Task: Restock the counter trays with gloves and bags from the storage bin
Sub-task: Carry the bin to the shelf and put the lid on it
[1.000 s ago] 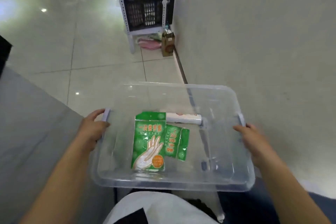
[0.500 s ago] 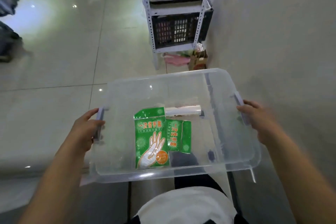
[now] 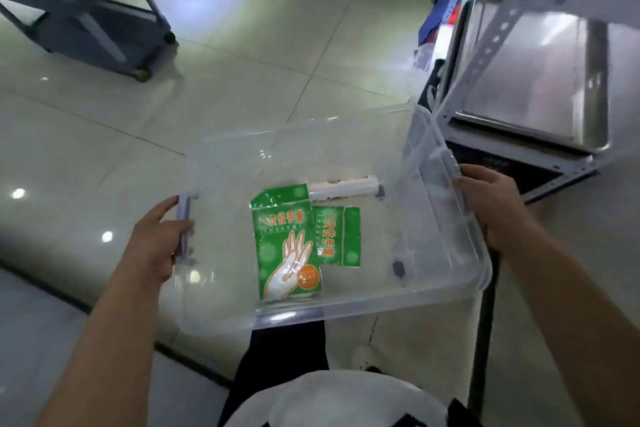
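Gripping the clear plastic storage bin [image 3: 446, 204] by its two short ends, the person carries it in the air above a glossy tiled floor [image 3: 263, 55]. The left hand [image 3: 156, 246] is curled round the grey latch handle [image 3: 183, 229] on the bin's left end, thumb on top. The right hand [image 3: 491, 204] wraps over the rim at the right end, fingers hooked round the edge there.

On the bin's floor, near the middle, lies a green glove packet [image 3: 285, 243] printed with a white hand and an orange disc. A second, smaller green glove packet [image 3: 337, 236] lies just beside it on the right, its left edge tucked under the first. A white roll of bags [image 3: 341, 185] lies crosswise toward the bin's far wall, touching the top corner of the larger packet.

Beyond the bin's right end stands a white perforated-steel rack [image 3: 485, 55] holding a stainless-steel tray [image 3: 533, 87]. At far left stands a grey wheeled cart [image 3: 86, 10].
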{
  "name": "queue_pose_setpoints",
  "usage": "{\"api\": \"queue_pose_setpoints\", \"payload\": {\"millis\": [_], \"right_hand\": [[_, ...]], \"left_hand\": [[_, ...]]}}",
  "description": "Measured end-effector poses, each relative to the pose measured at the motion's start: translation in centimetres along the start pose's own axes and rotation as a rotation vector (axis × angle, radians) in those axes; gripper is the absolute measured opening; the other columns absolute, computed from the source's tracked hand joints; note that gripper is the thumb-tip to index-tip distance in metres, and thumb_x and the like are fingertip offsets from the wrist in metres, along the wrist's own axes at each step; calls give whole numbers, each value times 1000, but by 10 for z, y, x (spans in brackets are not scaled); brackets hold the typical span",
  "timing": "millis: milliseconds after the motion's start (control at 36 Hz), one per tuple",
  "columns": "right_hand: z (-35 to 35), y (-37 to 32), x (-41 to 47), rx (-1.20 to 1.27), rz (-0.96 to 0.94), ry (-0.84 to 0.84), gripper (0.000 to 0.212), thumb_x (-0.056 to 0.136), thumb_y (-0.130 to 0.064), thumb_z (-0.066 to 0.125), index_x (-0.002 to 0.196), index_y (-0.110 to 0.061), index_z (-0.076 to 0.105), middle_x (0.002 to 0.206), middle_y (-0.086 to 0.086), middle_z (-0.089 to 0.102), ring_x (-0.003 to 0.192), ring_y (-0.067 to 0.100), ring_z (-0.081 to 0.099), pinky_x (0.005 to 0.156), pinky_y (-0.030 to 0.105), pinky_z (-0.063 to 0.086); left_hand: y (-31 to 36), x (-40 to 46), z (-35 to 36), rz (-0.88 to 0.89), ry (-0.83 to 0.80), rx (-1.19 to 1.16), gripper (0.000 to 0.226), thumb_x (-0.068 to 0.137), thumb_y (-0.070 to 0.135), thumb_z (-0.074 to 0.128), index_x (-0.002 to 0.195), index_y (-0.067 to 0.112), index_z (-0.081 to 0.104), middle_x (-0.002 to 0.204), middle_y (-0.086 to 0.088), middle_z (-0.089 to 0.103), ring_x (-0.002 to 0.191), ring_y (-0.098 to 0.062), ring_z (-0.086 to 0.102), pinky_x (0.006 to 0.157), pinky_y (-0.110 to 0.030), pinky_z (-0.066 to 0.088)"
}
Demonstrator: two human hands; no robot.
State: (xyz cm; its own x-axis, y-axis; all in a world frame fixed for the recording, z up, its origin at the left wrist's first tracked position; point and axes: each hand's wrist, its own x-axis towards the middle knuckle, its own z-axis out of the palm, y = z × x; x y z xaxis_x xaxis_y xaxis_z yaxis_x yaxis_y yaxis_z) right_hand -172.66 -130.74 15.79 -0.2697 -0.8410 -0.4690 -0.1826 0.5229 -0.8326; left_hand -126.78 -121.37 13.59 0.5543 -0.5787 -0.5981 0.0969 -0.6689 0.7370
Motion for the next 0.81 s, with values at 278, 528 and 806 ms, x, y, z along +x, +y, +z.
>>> {"api": "queue_pose_setpoints", "payload": {"millis": [278,528,806], "right_hand": [[130,-155,167,3,18,103,29,87,-8,62,113,-17,70,92,4,69,73,19,63,53,22,51],[157,-244,268,146,71,260,18,81,-20,69,96,-26,76,87,-1,75,80,20,71,66,33,58],[192,-285,443,329,182,537,22,81,-17,61,98,-24,73,90,5,71,82,26,65,75,43,55]], "left_hand": [[164,213,48,-50,-64,-64,55,87,-4,62,125,35,63,98,-15,59,77,-33,52,59,-50,56],[361,351,143,91,-213,91,54,89,-4,58,132,29,60,128,-23,58,96,-46,57,65,-52,55],[524,499,319,215,-341,242,54,88,-4,61,131,29,62,129,-21,60,98,-32,55,70,-47,52]]}}
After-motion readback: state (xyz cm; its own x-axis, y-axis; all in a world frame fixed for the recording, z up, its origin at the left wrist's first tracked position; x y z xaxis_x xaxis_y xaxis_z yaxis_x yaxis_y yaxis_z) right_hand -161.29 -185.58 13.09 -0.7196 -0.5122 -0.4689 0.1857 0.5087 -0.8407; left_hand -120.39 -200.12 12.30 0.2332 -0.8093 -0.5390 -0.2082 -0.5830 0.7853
